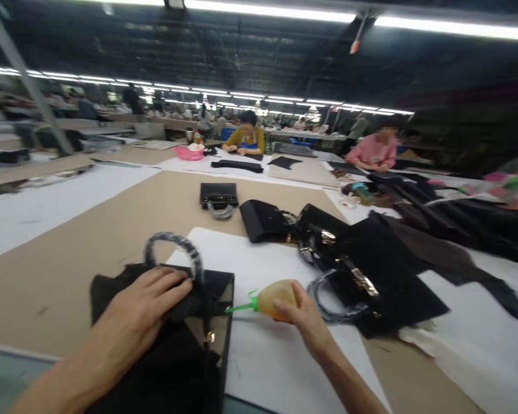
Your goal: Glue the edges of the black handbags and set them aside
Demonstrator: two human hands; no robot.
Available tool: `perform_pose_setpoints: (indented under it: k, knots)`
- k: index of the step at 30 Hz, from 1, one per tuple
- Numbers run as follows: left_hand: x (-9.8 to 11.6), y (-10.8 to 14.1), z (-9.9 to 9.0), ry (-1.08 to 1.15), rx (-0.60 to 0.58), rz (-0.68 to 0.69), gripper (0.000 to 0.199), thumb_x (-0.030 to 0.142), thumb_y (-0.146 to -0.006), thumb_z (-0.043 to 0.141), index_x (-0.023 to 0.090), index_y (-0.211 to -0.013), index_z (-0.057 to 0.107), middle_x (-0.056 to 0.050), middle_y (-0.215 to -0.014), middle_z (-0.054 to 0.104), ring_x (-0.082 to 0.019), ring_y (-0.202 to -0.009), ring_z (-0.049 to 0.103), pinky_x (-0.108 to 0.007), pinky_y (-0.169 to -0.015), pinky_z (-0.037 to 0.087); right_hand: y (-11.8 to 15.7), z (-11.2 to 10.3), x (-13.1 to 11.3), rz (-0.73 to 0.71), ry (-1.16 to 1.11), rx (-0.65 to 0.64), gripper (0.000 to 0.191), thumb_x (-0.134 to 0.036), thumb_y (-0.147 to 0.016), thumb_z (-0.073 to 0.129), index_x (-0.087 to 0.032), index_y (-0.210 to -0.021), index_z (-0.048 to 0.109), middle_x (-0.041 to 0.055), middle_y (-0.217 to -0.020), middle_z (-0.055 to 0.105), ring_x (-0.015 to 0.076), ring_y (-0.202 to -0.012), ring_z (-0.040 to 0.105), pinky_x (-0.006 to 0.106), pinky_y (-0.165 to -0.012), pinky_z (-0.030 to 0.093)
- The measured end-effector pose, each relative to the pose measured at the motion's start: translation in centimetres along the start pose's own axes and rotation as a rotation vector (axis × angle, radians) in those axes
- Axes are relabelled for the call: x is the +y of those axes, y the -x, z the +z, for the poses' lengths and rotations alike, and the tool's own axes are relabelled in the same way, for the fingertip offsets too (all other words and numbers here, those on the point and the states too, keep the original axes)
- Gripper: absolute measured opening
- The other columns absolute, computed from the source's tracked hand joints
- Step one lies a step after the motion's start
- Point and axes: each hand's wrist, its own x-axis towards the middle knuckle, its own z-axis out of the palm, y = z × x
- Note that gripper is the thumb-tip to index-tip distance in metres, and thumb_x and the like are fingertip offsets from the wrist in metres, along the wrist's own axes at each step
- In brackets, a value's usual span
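A black handbag (176, 356) lies at the front, its ring handle (172, 237) wrapped in clear film and a gold clasp on its strap. My left hand (149, 299) rests on the dark material of this bag, fingers bent together at the base of the handle. In my right hand (297, 307) is a squeeze bottle (271, 299) of amber liquid with a green nozzle. The bottle lies sideways, its nozzle pointing left at the bag's right edge; whether the tip touches cannot be made out.
Several black bags (354, 264) lie right of the bottle, and a small one (218, 195) sits farther back. White sheets (259, 356) cover part of the brown table (125, 213). Two people work across it, near a pink basket (189, 153).
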Motion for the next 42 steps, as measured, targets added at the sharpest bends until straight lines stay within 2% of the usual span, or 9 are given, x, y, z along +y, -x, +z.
perform_pose_setpoints:
  k: [3,8,14,20,25,29,35,42]
  knots:
    - [1.2,-0.9,-1.0,-0.015,-0.051,-0.003,0.045,0.002,-0.077,0.033,0.018,-0.108,0.062,-0.006,-0.111,0.064,-0.021,-0.107,0.052,-0.033,-0.091,0.045,-0.8,-0.3,0.4,0.043,0.000,-0.019,0.043,-0.044,-0.067,0.072,-0.018,-0.097,0.056,0.0053,-0.086,0.063,0.0273,-0.082,0.061,0.039,-0.065,0.054]
    - [1.8,-1.3,-1.1,0.000,-0.062,-0.013,0.043,0.003,-0.078,0.033,0.018,-0.106,0.062,-0.007,-0.110,0.064,-0.022,-0.104,0.052,-0.036,-0.088,0.047,-1.1,-0.2,0.7,0.068,0.017,0.001,0.059,-0.042,-0.068,0.072,-0.020,-0.115,0.046,0.0054,-0.093,0.060,0.0283,-0.084,0.060,0.043,-0.067,0.055]
    - [1.7,-1.1,-1.0,-0.002,-0.073,-0.002,0.046,0.001,-0.075,0.033,0.017,-0.107,0.061,-0.007,-0.110,0.063,-0.022,-0.104,0.052,-0.036,-0.088,0.046,-0.9,-0.8,0.1,0.045,0.065,-0.041,0.051,-0.038,-0.070,0.073,-0.019,-0.110,0.049,0.0039,-0.090,0.059,0.0248,-0.080,0.058,0.036,-0.062,0.054]
    - [1.9,-1.2,-1.0,-0.015,-0.062,0.012,0.045,0.001,-0.074,0.034,0.017,-0.107,0.061,-0.006,-0.110,0.064,-0.021,-0.104,0.052,-0.035,-0.088,0.046,-0.6,-0.9,0.6,0.040,0.092,-0.082,0.052,-0.038,-0.070,0.072,-0.018,-0.113,0.048,0.0040,-0.089,0.059,0.0246,-0.077,0.057,0.036,-0.059,0.053]
    - [2.0,-1.1,-0.7,-0.021,-0.036,0.023,0.043,0.000,-0.076,0.033,0.016,-0.105,0.062,-0.007,-0.107,0.065,-0.021,-0.102,0.052,-0.034,-0.086,0.047,-1.6,-1.1,1.3,-0.020,0.171,-0.016,0.050,-0.036,-0.069,0.073,-0.021,-0.111,0.051,0.0014,-0.087,0.058,0.0236,-0.080,0.054,0.033,-0.065,0.050]
    - [2.0,-0.8,-0.6,0.011,-0.068,0.004,0.042,0.000,-0.078,0.034,0.015,-0.107,0.060,-0.007,-0.112,0.062,-0.022,-0.106,0.049,-0.035,-0.089,0.045,-2.1,-1.0,1.4,-0.047,0.206,0.019,0.049,-0.037,-0.069,0.073,-0.022,-0.110,0.051,0.0007,-0.086,0.056,0.0235,-0.080,0.053,0.034,-0.066,0.049]
    - [2.1,-0.5,-0.8,0.007,-0.095,0.003,0.045,-0.002,-0.077,0.033,0.015,-0.109,0.059,-0.007,-0.113,0.061,-0.022,-0.107,0.047,-0.036,-0.090,0.044,-1.7,-0.8,1.0,-0.015,0.159,-0.013,0.047,-0.038,-0.071,0.071,-0.020,-0.109,0.050,0.0022,-0.087,0.056,0.0234,-0.079,0.054,0.033,-0.061,0.053]
    - [2.1,0.0,-0.6,0.023,-0.087,-0.012,0.043,0.000,-0.078,0.033,0.015,-0.110,0.058,-0.008,-0.115,0.060,-0.022,-0.109,0.046,-0.037,-0.092,0.042,-0.8,-1.2,1.4,0.009,0.111,-0.058,0.047,-0.036,-0.069,0.073,-0.018,-0.107,0.053,0.0026,-0.086,0.056,0.0228,-0.079,0.053,0.033,-0.061,0.053]
